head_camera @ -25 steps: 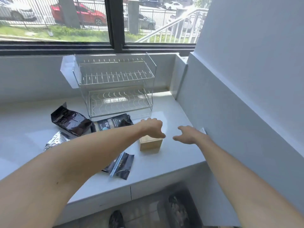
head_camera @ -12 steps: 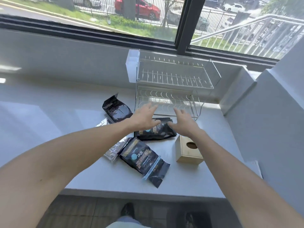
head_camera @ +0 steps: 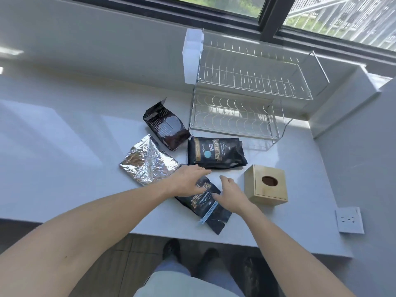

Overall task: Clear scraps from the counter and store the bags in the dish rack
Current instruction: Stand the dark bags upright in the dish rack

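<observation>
Several bags lie on the white counter (head_camera: 64, 168). The nearest black bag (head_camera: 205, 206), with gold lettering and a blue zip strip, lies at the front. My left hand (head_camera: 188, 179) rests over its upper end with fingers stretched out. My right hand (head_camera: 230, 192) touches its right edge, fingers relaxed. Behind it lies a second black bag (head_camera: 216, 153) with a blue dot. An opened dark bag (head_camera: 165, 125) lies further back on the left. A crinkled silver foil bag (head_camera: 147, 161) lies at the left. A two-tier wire dish rack (head_camera: 252, 86) stands at the back.
A wooden box (head_camera: 266, 185) with a round hole stands just right of my right hand. A white wall socket (head_camera: 349, 219) sits on the right wall. A grey ledge and window run behind the rack. My feet show below the counter's front edge.
The view has tilted down and left. Both hands have drawn back from the rack's front to the nearest black bag.
</observation>
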